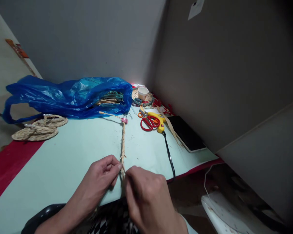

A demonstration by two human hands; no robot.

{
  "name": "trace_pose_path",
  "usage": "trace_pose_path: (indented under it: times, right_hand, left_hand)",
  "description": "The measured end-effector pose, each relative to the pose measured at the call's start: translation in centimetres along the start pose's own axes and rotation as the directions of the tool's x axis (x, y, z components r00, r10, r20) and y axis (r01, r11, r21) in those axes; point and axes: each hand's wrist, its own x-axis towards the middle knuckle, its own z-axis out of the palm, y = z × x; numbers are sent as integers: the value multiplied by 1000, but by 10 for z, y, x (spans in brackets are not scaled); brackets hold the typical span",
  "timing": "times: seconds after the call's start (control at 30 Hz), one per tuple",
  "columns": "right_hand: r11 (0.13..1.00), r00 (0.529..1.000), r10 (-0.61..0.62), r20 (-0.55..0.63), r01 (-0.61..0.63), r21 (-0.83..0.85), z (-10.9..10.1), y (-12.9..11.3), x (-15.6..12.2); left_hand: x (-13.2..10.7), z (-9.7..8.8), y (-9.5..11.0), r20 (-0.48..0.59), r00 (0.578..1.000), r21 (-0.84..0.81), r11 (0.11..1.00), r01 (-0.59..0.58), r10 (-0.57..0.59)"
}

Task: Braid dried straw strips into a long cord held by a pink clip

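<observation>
A thin braid of straw-coloured fibre [123, 143] runs toward me over the pale green table. A pink binder clip [124, 120] grips its far end. My left hand [104, 174] pinches the near part of the braid between thumb and forefinger. Just to the right, my right hand [146, 188] is closed, fingertips at the loose strands by the braid's lower end. Its fingers are partly hidden by the back of the hand, though a strand seems to run into them.
Behind lies a blue plastic bag [70, 97] with fibre bundles inside. Two woven soles [36, 132] sit at left. On the right are red-handled scissors [150, 123], a yellow glue gun [161, 122] with a black cord [169, 152], a black tablet [187, 133] and a woven basket [148, 102] holding a white cup [143, 93].
</observation>
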Motion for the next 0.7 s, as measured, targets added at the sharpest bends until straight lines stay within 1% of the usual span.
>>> trace_pose_path:
  times: [0.03, 0.07, 0.13, 0.17, 0.2, 0.27, 0.3, 0.33, 0.37, 0.4, 0.43, 0.47, 0.5, 0.53, 0.6, 0.63, 0.7]
  right_hand:
    - [991, 991, -108, -78, 101, -88, 6, -1, -3]
    - [964, 964, -223, -144, 196, -182, 12, -3, -4]
    - [883, 889, -408, -211, 324, -341, 23, -4, -6]
    - [849, 859, -461, -222, 355, -392, 27, -4, -6]
    - [827, 843, -489, -225, 368, -425, 31, -4, -6]
    - [802, 817, -529, -228, 394, -448, 32, -4, -5]
    - [805, 815, -533, -229, 403, -436, 31, -3, -5]
    - [822, 824, -520, -225, 411, -395, 27, -3, -5]
    - [857, 849, -482, -215, 406, -318, 22, -2, -5]
    - [902, 887, -418, -197, 379, -208, 16, -1, -4]
    - [945, 930, -326, -169, 317, -78, 9, 0, -3]
    - [973, 968, -218, -122, 225, 51, 2, 3, -2]
    - [981, 991, -114, -71, 124, 152, -5, 6, 1]
    - [976, 999, -31, -14, 33, 216, -11, 10, 4]
    - [964, 994, 74, 81, -92, 250, -20, 19, 14]
    - [964, 988, 99, 116, -124, 236, -23, 25, 21]
    - [972, 979, 123, 163, -151, 177, -29, 35, 38]
  left_hand:
    - [0, 0, 0, 5, 1000, -6, 1000, 0, 0]
    - [0, 0, -1, 13, 1000, -24, 1000, 2, -1]
    - [0, -1, -4, 27, 999, -81, 997, 22, -20]
    - [0, -1, -5, 37, 999, -110, 993, 36, -32]
    - [-1, -2, -7, 49, 998, -140, 989, 48, -42]
    - [-1, -4, -8, 75, 996, -186, 980, 68, -54]
    - [-2, -5, -8, 90, 994, -195, 978, 72, -55]
    - [-2, -5, -7, 103, 993, -196, 978, 72, -52]
    - [-3, -6, -6, 113, 992, -195, 978, 77, -56]
    - [-3, -6, -5, 118, 991, -196, 977, 86, -64]
    - [-3, -7, -4, 115, 991, -198, 976, 94, -73]
    - [-4, -8, -3, 105, 991, -201, 974, 100, -80]
    - [-4, -9, -2, 97, 991, -206, 972, 111, -92]
    - [-4, -9, -2, 98, 989, -210, 970, 125, -107]
    - [-3, -11, -2, 108, 984, -218, 963, 160, -139]
    - [-3, -12, -2, 116, 982, -223, 959, 175, -152]
    - [-1, -14, -2, 136, 977, -229, 954, 193, -165]
